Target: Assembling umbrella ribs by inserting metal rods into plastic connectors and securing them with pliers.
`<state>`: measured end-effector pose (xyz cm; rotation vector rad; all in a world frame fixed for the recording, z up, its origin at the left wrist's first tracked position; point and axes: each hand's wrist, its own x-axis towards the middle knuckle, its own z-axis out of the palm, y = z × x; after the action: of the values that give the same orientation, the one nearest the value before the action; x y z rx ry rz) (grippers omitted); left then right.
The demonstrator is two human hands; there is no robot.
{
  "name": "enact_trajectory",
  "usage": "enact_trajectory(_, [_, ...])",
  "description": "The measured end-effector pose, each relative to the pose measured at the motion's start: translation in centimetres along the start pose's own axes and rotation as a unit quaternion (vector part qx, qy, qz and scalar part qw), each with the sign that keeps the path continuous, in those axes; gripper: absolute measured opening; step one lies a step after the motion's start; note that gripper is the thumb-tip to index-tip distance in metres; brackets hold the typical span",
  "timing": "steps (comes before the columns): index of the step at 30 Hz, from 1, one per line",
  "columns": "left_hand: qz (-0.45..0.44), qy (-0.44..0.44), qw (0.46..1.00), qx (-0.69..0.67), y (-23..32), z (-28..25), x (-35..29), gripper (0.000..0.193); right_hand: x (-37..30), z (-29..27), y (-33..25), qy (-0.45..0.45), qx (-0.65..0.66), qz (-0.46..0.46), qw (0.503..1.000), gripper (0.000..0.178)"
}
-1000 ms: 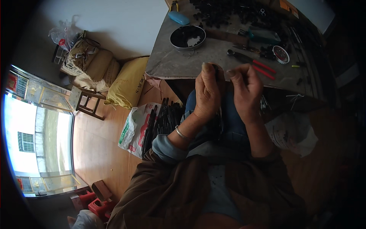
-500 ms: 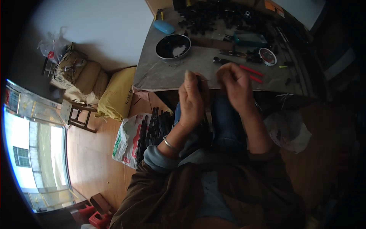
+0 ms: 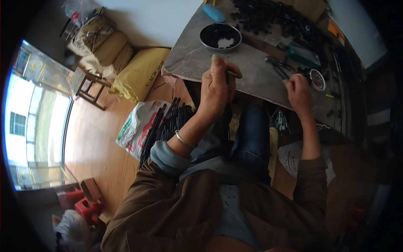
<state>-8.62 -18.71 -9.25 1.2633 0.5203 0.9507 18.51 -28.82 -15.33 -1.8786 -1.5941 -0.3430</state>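
My left hand [image 3: 215, 86] is raised over my lap in front of the table, thumb up and fingers curled. A small dark piece [image 3: 228, 77], mostly hidden by the fingers, is held in it; its kind does not show. At the table's front edge my right hand [image 3: 300, 90] is closed on the handle end of dark-headed pliers [image 3: 276, 67], and its fingers cover the handles. A metal bowl [image 3: 221, 48] of small black parts stands on the table beyond my left hand.
A heap of black parts [image 3: 268, 19] covers the back of the grey table [image 3: 184, 59]. Near my right hand are a round tin [image 3: 317, 80] and a teal box [image 3: 304, 54]. Black rods [image 3: 166, 122] stand in a bag by my left leg; a yellow sack [image 3: 140, 75] lies farther left.
My right hand has moved right, away from my left, onto the pliers, whose red handles showed before. The left hand stays closed on the dark piece. The whole view has shifted and tilted.
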Motion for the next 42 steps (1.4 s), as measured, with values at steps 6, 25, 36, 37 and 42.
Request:
enact_trajectory(6, [-0.007, -0.003, 1.0, -0.002, -0.2, 0.1, 0.2, 0.07, -0.3, -2.3, -8.5, -0.012, 0.323, 0.188, 0.927, 0.024])
enact_trajectory(25, [0.028, 0.032, 0.999, 0.009, 0.1, 0.0, 0.3, 0.061, -3.4, -3.4, -14.5, -0.255, 0.567, 0.277, 0.733, 0.032])
enact_trajectory(36, [-0.007, -0.027, 1.0, 0.012, 0.8, -1.1, -0.4, 0.068, -0.6, -6.7, -13.4, -0.224, 0.239, -0.027, 0.945, 0.03])
enact_trajectory(37, [-0.022, -0.028, 0.999, 0.008, 0.8, -1.2, -0.7, 0.069, -0.9, -7.4, -14.2, -0.322, 0.423, 0.199, 0.823, 0.021])
enact_trajectory(42, [0.059, -0.046, 0.993, 0.095, 0.4, -0.7, -0.3, 0.081, -2.2, -6.4, -13.8, -0.468, 0.605, 0.278, 0.581, 0.021])
